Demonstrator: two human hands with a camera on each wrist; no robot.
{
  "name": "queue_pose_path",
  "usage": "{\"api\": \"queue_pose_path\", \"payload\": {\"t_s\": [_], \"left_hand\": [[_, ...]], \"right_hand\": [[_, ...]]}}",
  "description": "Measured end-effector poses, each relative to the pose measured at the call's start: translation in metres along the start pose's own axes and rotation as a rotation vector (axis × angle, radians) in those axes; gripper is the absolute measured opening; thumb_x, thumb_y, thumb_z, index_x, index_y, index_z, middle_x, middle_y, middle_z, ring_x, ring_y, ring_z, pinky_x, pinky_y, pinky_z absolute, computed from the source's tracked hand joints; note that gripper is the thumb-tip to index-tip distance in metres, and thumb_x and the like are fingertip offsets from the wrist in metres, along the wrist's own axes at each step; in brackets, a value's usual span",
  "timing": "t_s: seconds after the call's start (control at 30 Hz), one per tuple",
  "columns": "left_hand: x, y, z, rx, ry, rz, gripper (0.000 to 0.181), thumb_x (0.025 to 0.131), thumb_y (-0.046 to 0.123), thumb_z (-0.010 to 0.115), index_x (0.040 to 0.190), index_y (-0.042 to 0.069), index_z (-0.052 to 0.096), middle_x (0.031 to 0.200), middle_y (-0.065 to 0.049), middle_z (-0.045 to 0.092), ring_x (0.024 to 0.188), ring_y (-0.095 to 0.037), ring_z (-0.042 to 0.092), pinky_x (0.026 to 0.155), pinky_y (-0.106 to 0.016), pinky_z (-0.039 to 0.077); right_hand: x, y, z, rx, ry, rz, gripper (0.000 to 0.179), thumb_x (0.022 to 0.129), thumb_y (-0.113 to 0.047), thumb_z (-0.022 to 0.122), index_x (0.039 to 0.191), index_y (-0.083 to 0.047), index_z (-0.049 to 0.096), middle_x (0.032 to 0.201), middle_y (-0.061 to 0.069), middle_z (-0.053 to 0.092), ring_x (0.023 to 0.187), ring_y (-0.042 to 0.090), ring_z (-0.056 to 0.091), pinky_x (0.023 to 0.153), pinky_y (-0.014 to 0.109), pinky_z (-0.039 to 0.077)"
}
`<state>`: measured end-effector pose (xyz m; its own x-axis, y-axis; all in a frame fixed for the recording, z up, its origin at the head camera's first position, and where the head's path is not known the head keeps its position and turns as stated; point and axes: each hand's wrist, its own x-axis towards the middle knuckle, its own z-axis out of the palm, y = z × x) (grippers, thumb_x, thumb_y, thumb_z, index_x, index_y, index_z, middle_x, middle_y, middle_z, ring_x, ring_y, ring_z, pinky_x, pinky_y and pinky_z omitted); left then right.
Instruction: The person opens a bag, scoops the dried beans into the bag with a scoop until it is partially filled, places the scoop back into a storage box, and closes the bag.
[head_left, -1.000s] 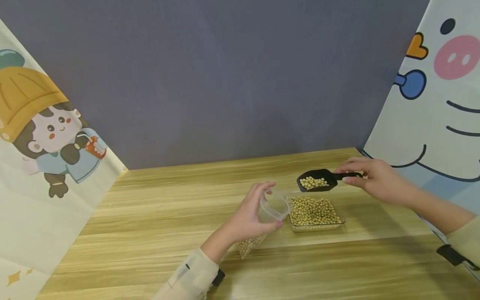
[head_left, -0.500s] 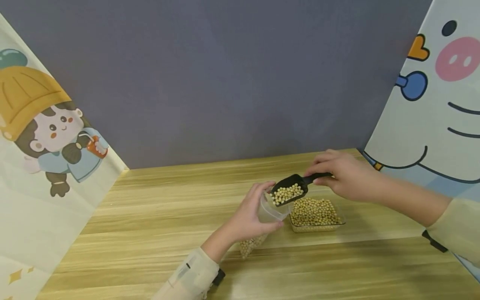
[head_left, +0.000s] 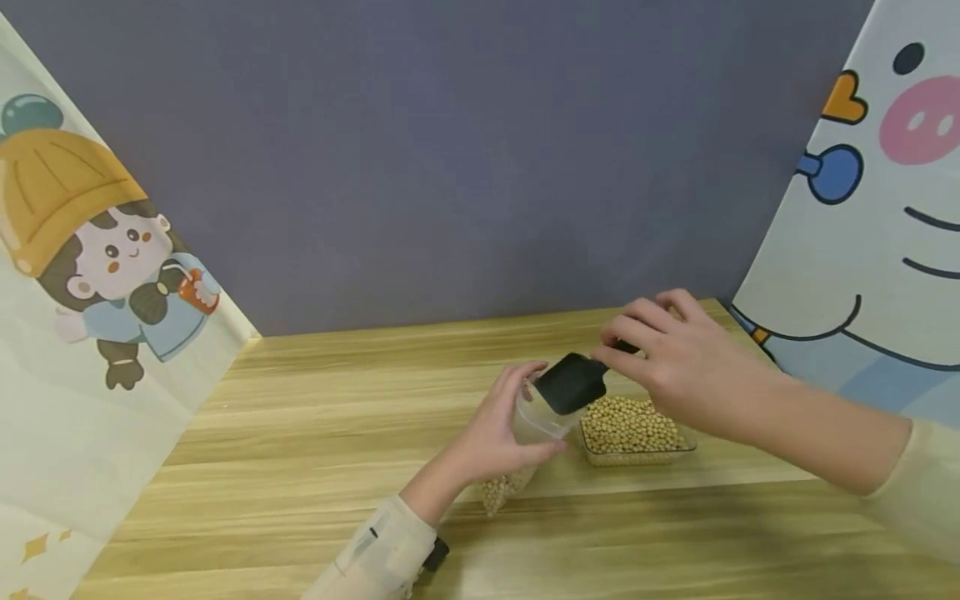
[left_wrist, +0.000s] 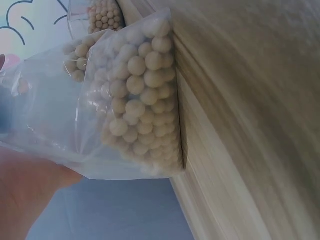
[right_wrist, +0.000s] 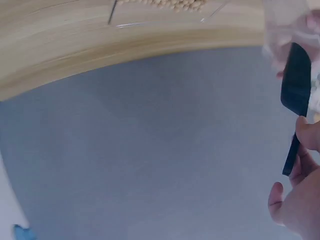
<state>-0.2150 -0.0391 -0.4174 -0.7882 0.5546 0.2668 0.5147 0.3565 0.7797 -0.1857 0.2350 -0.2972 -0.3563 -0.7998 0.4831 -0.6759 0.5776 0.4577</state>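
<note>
My left hand (head_left: 498, 437) grips the open top of a clear plastic bag (head_left: 525, 437), (left_wrist: 125, 100) that stands on the wooden table (head_left: 300, 467) with soybeans in its bottom. My right hand (head_left: 663, 358) pinches the handle of a black scoop (head_left: 572, 383), (right_wrist: 296, 87), tipped over with its mouth in the bag's opening and its dark back facing me. Just right of the bag sits a clear shallow tray (head_left: 686, 446) full of soybeans (head_left: 626, 425). The left wrist view shows beans packed against the bag's wall.
A grey wall stands behind the table. Cartoon-printed panels close in the left side (head_left: 97, 275) and the right side (head_left: 870, 217). Bare wood stretches to the left of the bag and along the front edge.
My right hand carried the loaded scoop left from above the tray to the bag and turned it over into the opening. My left hand kept its hold on the bag.
</note>
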Motion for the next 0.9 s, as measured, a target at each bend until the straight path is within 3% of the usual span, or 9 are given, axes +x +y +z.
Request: {"api": "queue_pose_path", "payload": {"t_s": [0.13,0.23,0.37,0.5,0.7,0.9], "left_hand": [[-0.001,0.001,-0.002,0.007,0.014,0.005,0.099,0.081,0.029,0.089,0.164,0.023,0.034,0.149,-0.008,0.05,0.126,-0.025,0.052,0.099,-0.038,0.054],[0.0,0.001,-0.003,0.011,0.026,0.004,0.099,0.08,0.028,0.089,0.163,0.022,0.035,0.149,-0.009,0.051,0.127,-0.027,0.053,0.097,-0.036,0.057],[0.001,-0.001,-0.004,0.013,0.03,0.0,0.099,0.08,0.028,0.09,0.163,0.023,0.036,0.149,-0.008,0.051,0.127,-0.027,0.053,0.095,-0.033,0.059],[0.001,-0.002,-0.005,0.009,0.027,0.006,0.098,0.081,0.027,0.09,0.163,0.023,0.036,0.148,-0.009,0.051,0.128,-0.031,0.053,0.095,-0.034,0.059],[0.001,-0.004,-0.004,0.016,0.028,0.018,0.098,0.081,0.027,0.089,0.163,0.022,0.035,0.148,-0.012,0.051,0.127,-0.03,0.053,0.094,-0.035,0.06],[0.001,-0.003,-0.005,0.022,0.029,-0.001,0.098,0.081,0.028,0.089,0.163,0.024,0.035,0.147,-0.004,0.051,0.126,-0.024,0.052,0.095,-0.037,0.061]], "right_hand": [[-0.019,0.021,0.001,0.047,0.024,0.136,0.054,0.063,0.01,0.089,0.111,-0.011,0.079,0.111,0.008,0.071,0.105,0.035,0.061,0.079,0.053,0.047],[-0.043,0.037,0.007,0.068,-0.021,0.215,0.042,0.07,0.004,0.089,0.107,-0.012,0.08,0.107,0.008,0.071,0.101,0.034,0.06,0.074,0.052,0.048],[-0.078,0.046,0.017,0.025,-0.185,0.252,0.039,0.07,0.001,0.091,0.104,-0.016,0.081,0.106,0.006,0.071,0.099,0.031,0.061,0.069,0.052,0.05],[-0.102,0.044,0.026,-0.002,-0.317,0.261,0.047,0.067,0.005,0.092,0.105,-0.019,0.081,0.11,0.006,0.07,0.105,0.031,0.061,0.074,0.055,0.052],[-0.115,0.037,0.034,-0.001,-0.314,0.238,0.052,0.062,0.008,0.09,0.105,-0.02,0.081,0.11,0.004,0.068,0.107,0.031,0.06,0.072,0.052,0.05],[-0.124,0.031,0.044,0.034,-0.246,0.24,0.043,0.067,0.001,0.091,0.101,-0.024,0.082,0.103,-0.002,0.067,0.098,0.024,0.059,0.064,0.034,0.038]]}}
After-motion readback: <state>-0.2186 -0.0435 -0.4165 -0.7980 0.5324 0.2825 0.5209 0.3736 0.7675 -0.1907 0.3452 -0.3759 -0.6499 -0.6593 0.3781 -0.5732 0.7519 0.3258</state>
